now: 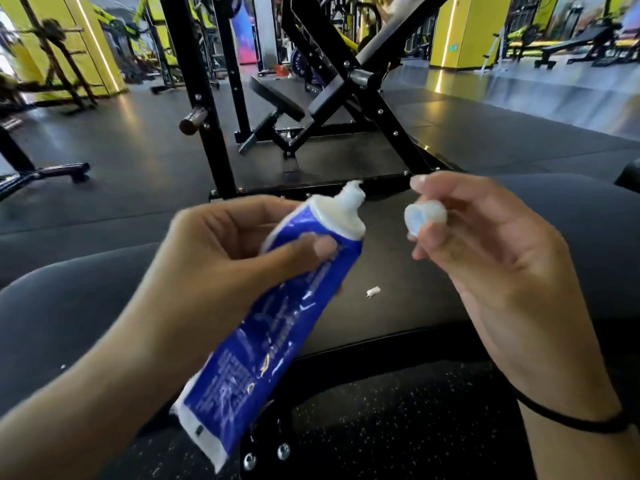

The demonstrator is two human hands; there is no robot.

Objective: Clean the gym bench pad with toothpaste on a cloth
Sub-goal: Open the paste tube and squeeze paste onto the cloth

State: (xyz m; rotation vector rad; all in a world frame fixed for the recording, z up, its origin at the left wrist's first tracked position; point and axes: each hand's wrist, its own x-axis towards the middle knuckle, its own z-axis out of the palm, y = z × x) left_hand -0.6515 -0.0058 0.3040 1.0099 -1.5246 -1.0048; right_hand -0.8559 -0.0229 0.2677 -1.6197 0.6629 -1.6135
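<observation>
My left hand (221,258) grips a blue and white toothpaste tube (263,341) near its neck, with the open white nozzle (351,199) pointing up and to the right. My right hand (485,254) pinches the translucent white cap (424,218) in its fingertips, a short gap right of the nozzle. Below both hands lies the black bench pad (381,306), with a small white dab of toothpaste (373,291) on it. No cloth is in view.
My legs in dark grey leggings (69,306) straddle the pad. A black machine frame (311,109) with a small seat stands just ahead on dark rubber flooring. More benches and yellow pillars (464,29) stand at the back.
</observation>
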